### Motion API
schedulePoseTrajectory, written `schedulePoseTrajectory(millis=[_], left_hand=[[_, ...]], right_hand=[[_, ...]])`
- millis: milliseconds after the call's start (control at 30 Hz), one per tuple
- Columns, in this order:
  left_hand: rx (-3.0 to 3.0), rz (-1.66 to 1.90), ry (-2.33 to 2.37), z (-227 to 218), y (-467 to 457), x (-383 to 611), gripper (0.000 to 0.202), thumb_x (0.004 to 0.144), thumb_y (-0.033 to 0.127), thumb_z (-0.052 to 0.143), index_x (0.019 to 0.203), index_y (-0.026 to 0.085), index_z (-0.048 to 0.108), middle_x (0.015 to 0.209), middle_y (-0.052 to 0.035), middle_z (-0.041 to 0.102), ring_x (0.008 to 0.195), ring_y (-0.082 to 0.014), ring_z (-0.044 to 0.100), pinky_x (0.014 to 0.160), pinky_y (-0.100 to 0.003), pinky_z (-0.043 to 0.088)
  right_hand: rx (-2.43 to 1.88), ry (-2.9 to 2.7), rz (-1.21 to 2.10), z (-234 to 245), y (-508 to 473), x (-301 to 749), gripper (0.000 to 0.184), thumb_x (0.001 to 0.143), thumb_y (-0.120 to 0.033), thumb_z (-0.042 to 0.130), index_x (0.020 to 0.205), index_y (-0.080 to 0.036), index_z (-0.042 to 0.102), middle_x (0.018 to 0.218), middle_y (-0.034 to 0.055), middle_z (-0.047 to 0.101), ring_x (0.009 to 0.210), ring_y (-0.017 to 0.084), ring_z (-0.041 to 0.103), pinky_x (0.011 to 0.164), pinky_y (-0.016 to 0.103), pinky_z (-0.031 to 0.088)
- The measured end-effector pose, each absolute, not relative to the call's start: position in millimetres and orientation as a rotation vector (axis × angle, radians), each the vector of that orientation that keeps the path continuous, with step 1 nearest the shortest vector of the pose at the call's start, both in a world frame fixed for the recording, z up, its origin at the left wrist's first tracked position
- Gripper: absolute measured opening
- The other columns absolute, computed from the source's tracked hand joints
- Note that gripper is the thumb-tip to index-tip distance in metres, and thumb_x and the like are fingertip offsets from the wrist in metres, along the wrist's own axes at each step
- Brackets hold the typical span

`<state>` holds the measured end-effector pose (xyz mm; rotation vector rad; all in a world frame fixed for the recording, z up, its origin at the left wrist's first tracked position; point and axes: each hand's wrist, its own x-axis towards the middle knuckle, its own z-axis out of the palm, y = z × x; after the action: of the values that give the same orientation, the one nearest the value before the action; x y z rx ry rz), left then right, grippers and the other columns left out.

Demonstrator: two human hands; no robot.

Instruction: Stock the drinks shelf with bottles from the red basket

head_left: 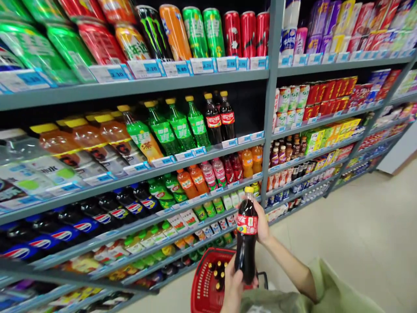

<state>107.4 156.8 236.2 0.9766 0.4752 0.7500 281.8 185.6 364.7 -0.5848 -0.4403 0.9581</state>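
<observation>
A cola bottle (pixel 246 243) with a yellow cap and a red label is held upright, slightly tilted, in front of me. My left hand (pixel 233 278) is closed around its lower part. Near its shoulder, my right hand (pixel 261 221) grips the bottle from the right side; some of its fingers are hidden behind it. Below and behind the bottle stands a red shopping basket (pixel 198 284) with several dark bottles (pixel 219 274) inside, their caps facing up. Two or more similar cola bottles (pixel 227 117) stand on the shelf ahead.
A grey shelf unit (pixel 182 167) with price tags runs along the left and ahead. It carries green soda bottles (pixel 177 124), Pepsi bottles (pixel 81 226) and drink cans (pixel 195 32). More shelves of cartons (pixel 335 135) continue to the right. Pale floor (pixel 352 230) lies at the right.
</observation>
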Motion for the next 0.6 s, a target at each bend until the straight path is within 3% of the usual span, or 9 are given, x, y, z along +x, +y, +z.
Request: schedulePoseTrajectory(millis=[167,333,467,600], left_hand=[[0.728,0.644,0.422,247,152,117,0.074,0.081,0.085,0.063,0.081,0.012,0.074,0.062,-0.0079,0.068,0.044,-0.0169,0.060,0.036,-0.020,0.036],[0.494,0.644,0.519,244,154,116,0.080,0.084,0.086,0.054,0.082,0.010,0.078,0.044,-0.0063,0.059,0.025,-0.0149,0.045,0.027,-0.022,0.021],[0.524,0.671,0.561,245,157,110,0.079,0.079,0.086,0.061,0.088,0.010,0.079,0.052,-0.0074,0.064,0.034,-0.0152,0.053,0.032,-0.021,0.032],[0.778,0.777,0.664,238,159,103,0.077,0.071,0.086,0.072,0.091,0.011,0.077,0.073,-0.0118,0.073,0.057,-0.0204,0.066,0.051,-0.028,0.053]], right_hand=[[-0.572,-0.408,0.951,371,195,290,0.043,0.082,-0.060,0.077,0.098,-0.020,0.073,0.081,0.0030,0.079,0.062,0.022,0.074,0.053,0.031,0.058],[-0.573,-0.365,0.971,370,201,284,0.036,0.080,-0.053,0.081,0.090,-0.020,0.072,0.079,0.0035,0.080,0.064,0.022,0.075,0.055,0.031,0.059],[-0.585,-0.367,1.011,372,205,281,0.035,0.080,-0.051,0.082,0.090,-0.019,0.074,0.081,0.0048,0.081,0.068,0.021,0.076,0.062,0.030,0.062],[-0.637,-0.423,1.015,372,210,286,0.038,0.078,-0.052,0.082,0.091,-0.017,0.078,0.080,0.0063,0.081,0.069,0.021,0.076,0.064,0.029,0.062]])
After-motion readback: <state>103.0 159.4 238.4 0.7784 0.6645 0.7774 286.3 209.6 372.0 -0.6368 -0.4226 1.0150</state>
